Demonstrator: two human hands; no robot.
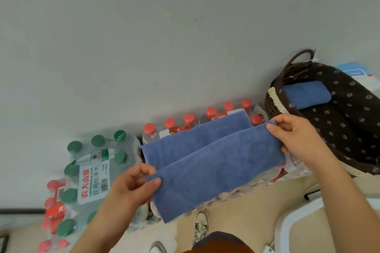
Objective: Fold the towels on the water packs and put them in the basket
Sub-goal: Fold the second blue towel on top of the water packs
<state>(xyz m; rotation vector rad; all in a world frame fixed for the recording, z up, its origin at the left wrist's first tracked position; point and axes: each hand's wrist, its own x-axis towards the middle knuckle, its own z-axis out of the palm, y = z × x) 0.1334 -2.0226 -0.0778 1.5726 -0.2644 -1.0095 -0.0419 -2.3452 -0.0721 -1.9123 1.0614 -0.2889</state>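
A blue towel (207,162) lies across a red-capped water pack (209,117), with its near half folded up and over. My left hand (133,187) pinches the towel's near-left corner. My right hand (292,135) pinches its right end, held slightly above the pack. A dark wicker basket (349,121) with a flowered brown liner stands at the right. A folded blue towel (306,93) lies inside it.
A green-capped water pack (92,170) stands to the left, with more red-capped bottles (53,207) beside it. A grey wall (164,37) rises behind the packs. My shoes (201,226) are on the beige floor below, and a white object (298,224) sits at the lower right.
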